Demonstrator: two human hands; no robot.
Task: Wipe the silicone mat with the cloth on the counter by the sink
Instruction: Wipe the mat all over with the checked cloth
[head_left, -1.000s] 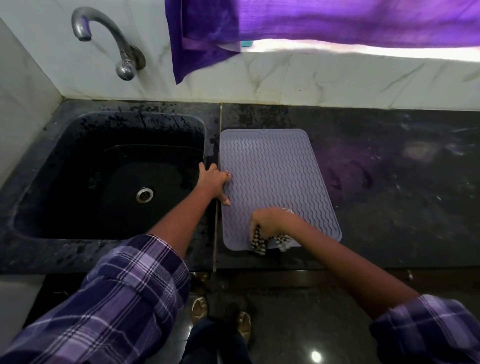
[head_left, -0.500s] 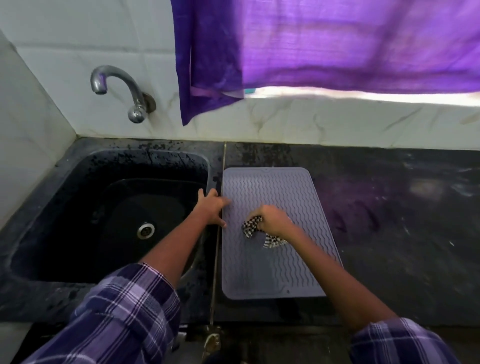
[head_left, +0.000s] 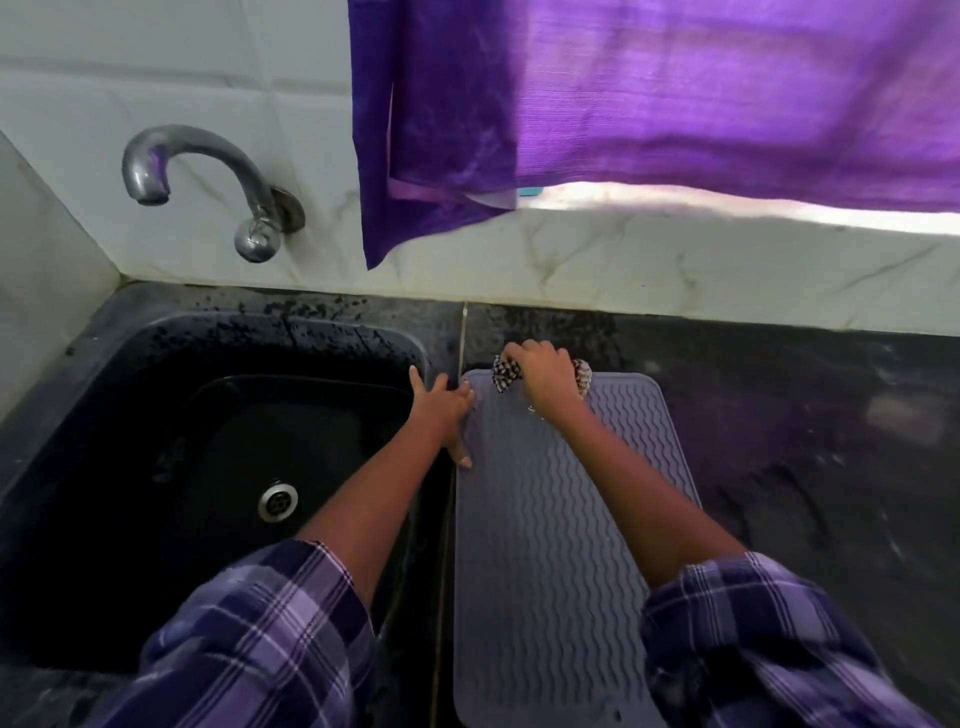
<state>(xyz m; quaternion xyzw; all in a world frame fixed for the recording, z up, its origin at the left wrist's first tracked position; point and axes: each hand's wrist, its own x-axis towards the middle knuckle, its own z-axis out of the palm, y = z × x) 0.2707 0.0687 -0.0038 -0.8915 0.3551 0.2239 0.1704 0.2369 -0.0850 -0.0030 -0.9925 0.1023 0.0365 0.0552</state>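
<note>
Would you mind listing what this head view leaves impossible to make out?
- Mat: near edge cut off by the frame's bottom; far edge partly covered by the right hand.
- Cloth: mostly hidden inside that hand.
- Left hand: whether it presses the mat's edge or only touches it.

Daylight enters through the bright strip under the purple curtain (head_left: 675, 104), well beyond the fingers (head_left: 540, 358), tinting the dark table (head_left: 805, 441) violet. The sink (head_left: 156, 467) left of them is murky. Wide-angle bending curves the edges; the near sleeves (head_left: 249, 639) blur.
</note>
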